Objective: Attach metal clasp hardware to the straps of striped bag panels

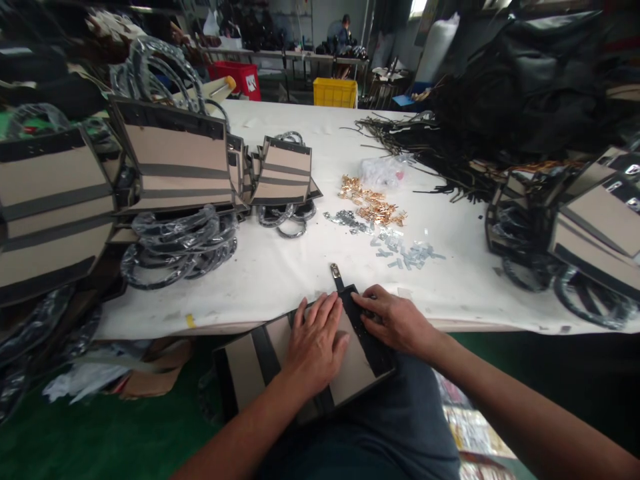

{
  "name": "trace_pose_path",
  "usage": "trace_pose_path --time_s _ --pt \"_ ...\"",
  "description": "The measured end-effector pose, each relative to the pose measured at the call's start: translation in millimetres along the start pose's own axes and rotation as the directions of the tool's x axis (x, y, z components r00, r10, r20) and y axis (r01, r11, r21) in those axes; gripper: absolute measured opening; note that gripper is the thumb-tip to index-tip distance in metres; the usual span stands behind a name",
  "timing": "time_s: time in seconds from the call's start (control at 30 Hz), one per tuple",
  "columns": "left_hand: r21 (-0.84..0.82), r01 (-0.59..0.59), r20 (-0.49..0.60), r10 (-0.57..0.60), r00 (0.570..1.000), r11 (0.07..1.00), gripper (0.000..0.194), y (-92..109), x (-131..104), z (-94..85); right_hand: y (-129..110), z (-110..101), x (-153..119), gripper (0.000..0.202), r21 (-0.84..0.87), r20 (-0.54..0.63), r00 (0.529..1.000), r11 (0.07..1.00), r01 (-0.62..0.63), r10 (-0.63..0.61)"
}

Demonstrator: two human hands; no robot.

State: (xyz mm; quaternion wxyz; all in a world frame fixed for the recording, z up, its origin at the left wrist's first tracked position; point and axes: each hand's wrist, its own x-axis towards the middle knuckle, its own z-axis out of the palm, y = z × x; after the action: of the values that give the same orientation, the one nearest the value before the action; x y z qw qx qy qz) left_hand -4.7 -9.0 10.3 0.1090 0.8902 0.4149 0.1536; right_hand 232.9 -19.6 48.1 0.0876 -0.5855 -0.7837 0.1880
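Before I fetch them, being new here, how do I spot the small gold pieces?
On the white table, look past the black-and-beige panel at its near edge. Beside the plastic bag lie the loose gold pieces, set apart by colour from the flat silvery pieces nearer the panel.

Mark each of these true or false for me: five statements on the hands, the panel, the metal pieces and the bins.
1. The left hand lies on the panel. True.
2. The right hand is well away from the panel. False: its fingers are at the panel's dark strip.
3. A short strap with a metal fitting sticks out past the panel's edge. True.
4. The gold-coloured pieces are heaped on the floor. False: they lie scattered on the white table.
5. The yellow bin is right of the red bin. True.
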Motion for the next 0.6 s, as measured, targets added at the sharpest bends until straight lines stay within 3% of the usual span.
trace_pose_path --time_s 0.33,0.6 --pt "0.195 -0.111 -0.15 0.142 0.978 0.974 0.063 -11.9 0.4 15.6 -5.7 -6.6 6.6 0.062 -0.045 0.042 0.999 0.998 0.032 -0.03" --pt "0.204 -0.115 -0.138 0.145 0.98 0.972 0.064 -12.3 1.3 12.9 -12.8 -12.5 7.9 0.062 -0.035 0.039 0.999 0.999 0.012 -0.01"
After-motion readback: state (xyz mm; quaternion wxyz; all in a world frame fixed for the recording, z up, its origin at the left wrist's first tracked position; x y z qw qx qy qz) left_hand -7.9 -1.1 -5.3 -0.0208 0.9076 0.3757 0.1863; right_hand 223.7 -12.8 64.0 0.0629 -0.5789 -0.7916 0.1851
